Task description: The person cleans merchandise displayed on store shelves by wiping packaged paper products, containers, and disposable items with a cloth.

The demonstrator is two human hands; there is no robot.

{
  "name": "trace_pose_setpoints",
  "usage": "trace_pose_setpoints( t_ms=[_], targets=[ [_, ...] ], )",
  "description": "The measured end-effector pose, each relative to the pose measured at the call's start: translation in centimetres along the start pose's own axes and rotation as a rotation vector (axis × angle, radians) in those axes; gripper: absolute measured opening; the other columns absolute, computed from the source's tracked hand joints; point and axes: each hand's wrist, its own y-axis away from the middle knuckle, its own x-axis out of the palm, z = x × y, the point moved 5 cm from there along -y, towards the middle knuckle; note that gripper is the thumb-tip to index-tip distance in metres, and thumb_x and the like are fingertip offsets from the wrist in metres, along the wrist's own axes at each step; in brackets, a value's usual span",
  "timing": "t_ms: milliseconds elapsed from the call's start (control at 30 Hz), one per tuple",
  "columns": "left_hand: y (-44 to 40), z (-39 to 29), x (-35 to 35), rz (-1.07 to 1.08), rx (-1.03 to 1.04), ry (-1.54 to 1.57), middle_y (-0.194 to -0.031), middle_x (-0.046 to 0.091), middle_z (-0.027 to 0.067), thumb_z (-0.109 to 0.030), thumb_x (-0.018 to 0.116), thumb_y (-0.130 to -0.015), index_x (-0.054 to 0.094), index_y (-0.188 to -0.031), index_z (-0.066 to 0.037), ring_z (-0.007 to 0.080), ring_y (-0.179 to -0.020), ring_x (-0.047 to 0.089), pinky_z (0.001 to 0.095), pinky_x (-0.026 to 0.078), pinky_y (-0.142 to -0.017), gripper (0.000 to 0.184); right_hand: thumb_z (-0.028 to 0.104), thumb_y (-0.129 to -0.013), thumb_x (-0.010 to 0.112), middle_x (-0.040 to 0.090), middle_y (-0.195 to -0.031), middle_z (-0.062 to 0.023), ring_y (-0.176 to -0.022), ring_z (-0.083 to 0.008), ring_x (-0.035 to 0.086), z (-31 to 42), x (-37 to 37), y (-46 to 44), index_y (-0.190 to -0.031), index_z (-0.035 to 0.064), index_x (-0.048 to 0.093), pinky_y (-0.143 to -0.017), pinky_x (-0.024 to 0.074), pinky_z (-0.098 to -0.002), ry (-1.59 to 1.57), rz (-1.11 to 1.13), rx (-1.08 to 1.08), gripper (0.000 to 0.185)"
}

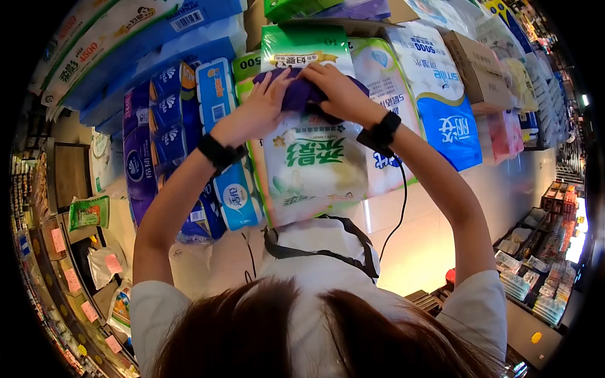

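Note:
A dark purple cloth (302, 94) lies bunched on top of a white and green pack of tissue paper (315, 151). My left hand (268, 101) is on the cloth's left part, fingers stretched forward and gripping it. On the cloth's right side, my right hand (334, 91) has its fingers bent over the fabric. The undersides of both hands are hidden. Just beyond the cloth is a green-topped pack (302, 41). Each wrist wears a black band; a black cable hangs from the right one.
Purple tissue packs (167, 135) and a blue-and-white pack (236, 195) lie left. To the right are a blue and white pack (450, 132) and a cardboard box (479, 72). Shelves of goods (532, 264) stand at the right, with more shelving at the left.

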Motion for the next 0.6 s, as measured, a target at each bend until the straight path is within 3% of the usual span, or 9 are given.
trace_pose_setpoints(
  t_ms=[167,333,433,467,600],
  targets=[
    [4.9,-7.3,1.0,0.077,-0.055,-0.028,-0.158,0.02,0.0233,-0.024,0.066,-0.092,0.023,-0.146,0.001,0.0552,-0.139,0.025,0.0594,0.027,-0.114,0.074,-0.009,-0.059,0.059,0.056,-0.111,-0.0139,-0.102,-0.0379,0.052,4.2,-0.1,6.2,-0.113,0.005,0.055,-0.09,0.0446,-0.0434,-0.047,0.006,-0.01,0.056],
    [8.8,-14.4,2.3,0.054,-0.065,0.061,-0.158,0.019,0.023,-0.021,0.068,-0.087,0.022,-0.148,0.002,0.0536,-0.141,0.022,0.0623,0.021,-0.114,0.08,-0.01,-0.056,0.062,0.056,-0.115,-0.0114,-0.104,-0.0362,0.051,7.1,0.3,12.6,-0.117,0.0054,0.054,-0.091,0.0431,-0.0421,-0.131,0.087,0.012,0.063],
    [10.1,-18.7,3.5,-0.01,-0.11,0.032,-0.158,0.018,0.0231,-0.015,0.07,-0.084,0.023,-0.148,0.002,0.054,-0.141,0.02,0.0626,0.019,-0.115,0.082,-0.008,-0.059,0.066,0.056,-0.121,-0.0098,-0.113,-0.0342,0.05,8.3,-0.5,16.2,-0.12,0.006,0.055,-0.098,0.0411,-0.0411,-0.11,0.013,-0.07,0.063],
    [10.2,-20.1,3.9,-0.02,-0.122,0.051,-0.158,0.017,0.0246,-0.012,0.073,-0.081,0.021,-0.148,0.001,0.0555,-0.142,0.018,0.0641,0.019,-0.114,0.086,-0.002,-0.063,0.068,0.057,-0.116,-0.0085,-0.102,-0.0313,0.053,8.6,-1.5,17.1,-0.113,0.0057,0.057,-0.093,0.0448,-0.0391,-0.054,-0.002,-0.125,0.052],
    [9.2,-24.5,8.6,-0.19,-0.129,0.149,-0.157,0.015,0.028,-0.01,0.077,-0.076,0.015,-0.147,-0.001,0.0584,-0.142,0.014,0.0682,0.017,-0.112,0.094,-0.001,-0.064,0.068,0.056,-0.116,-0.0094,-0.103,-0.0327,0.053,6.8,-2.9,21.4,-0.113,0.0053,0.057,-0.093,0.045,-0.04,-0.159,0.027,-0.16,0.05]
  ],
)
